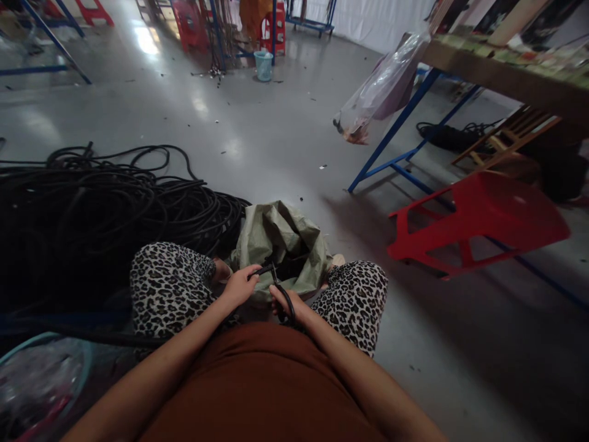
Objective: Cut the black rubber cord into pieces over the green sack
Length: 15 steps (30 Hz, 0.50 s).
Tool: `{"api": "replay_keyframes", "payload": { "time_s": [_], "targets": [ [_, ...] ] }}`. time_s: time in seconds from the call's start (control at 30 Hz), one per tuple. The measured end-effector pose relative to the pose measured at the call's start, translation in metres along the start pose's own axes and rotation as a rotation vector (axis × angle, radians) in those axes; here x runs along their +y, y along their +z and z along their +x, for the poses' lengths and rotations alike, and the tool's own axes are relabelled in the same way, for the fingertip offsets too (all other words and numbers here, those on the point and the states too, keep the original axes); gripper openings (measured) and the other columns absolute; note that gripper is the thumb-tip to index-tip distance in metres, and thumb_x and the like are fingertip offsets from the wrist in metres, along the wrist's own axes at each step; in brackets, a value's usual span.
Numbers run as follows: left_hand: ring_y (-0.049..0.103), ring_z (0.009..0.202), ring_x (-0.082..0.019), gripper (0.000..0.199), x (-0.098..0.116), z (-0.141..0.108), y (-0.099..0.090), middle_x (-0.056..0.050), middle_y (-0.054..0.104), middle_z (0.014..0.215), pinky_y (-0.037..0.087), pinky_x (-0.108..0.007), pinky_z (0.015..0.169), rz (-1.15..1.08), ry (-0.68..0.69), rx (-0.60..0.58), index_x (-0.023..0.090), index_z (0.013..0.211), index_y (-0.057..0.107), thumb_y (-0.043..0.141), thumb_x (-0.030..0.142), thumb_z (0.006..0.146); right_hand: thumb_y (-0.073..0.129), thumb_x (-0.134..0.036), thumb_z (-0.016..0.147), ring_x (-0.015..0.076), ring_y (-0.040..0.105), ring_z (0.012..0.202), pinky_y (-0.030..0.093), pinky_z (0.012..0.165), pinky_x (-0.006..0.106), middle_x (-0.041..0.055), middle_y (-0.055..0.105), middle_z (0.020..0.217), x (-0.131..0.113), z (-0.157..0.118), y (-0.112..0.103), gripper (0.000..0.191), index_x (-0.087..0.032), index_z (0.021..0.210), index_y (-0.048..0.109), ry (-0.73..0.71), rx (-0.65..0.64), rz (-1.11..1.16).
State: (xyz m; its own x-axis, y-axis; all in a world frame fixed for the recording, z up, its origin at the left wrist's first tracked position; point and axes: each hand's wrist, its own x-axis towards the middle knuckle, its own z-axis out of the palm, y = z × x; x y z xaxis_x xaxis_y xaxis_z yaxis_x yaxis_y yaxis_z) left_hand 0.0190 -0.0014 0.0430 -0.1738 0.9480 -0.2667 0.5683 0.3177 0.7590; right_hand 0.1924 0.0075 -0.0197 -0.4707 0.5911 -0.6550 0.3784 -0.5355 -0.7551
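Note:
My left hand (241, 285) is closed round a black rubber cord (263, 269), whose end sticks out to the right past my fingers. In my right hand (286, 301) is a pair of scissors (289, 307) with dark handles, its metal blades up against the cord's end. Both hands are over the near rim of an olive-green woven sack (264, 230) standing open between my knees. Dark contents lie inside the sack, too shadowed to make out. A large heap of black cord (138, 199) lies on the floor to the left.
At the right a red plastic stool (483, 215) lies tipped by a blue-legged table (506, 73), from which a clear plastic bag (381, 86) hangs. A light-blue tub (85, 368) of plastic bags stands at lower left. Farther off is a small blue basket (264, 66).

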Motion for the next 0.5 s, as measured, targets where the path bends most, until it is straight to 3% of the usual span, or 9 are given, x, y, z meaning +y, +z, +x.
{"api": "replay_keyframes", "payload": {
  "time_s": [0.5],
  "targets": [
    [0.062,0.087,-0.018,0.035,0.0005,-0.0017,0.0007,-0.004,0.069,0.087,0.048,-0.031,0.082,0.006,0.027,-0.034,0.017,0.104,0.062,0.048,0.027,0.074,0.042,-0.063,0.077,0.0097,0.055,0.046,0.043,0.045,0.020,0.0039,0.058,0.062,-0.0037,-0.0007,-0.0010,0.054,-0.011,0.073,0.057,-0.016,-0.028,-0.039]
  ]
}}
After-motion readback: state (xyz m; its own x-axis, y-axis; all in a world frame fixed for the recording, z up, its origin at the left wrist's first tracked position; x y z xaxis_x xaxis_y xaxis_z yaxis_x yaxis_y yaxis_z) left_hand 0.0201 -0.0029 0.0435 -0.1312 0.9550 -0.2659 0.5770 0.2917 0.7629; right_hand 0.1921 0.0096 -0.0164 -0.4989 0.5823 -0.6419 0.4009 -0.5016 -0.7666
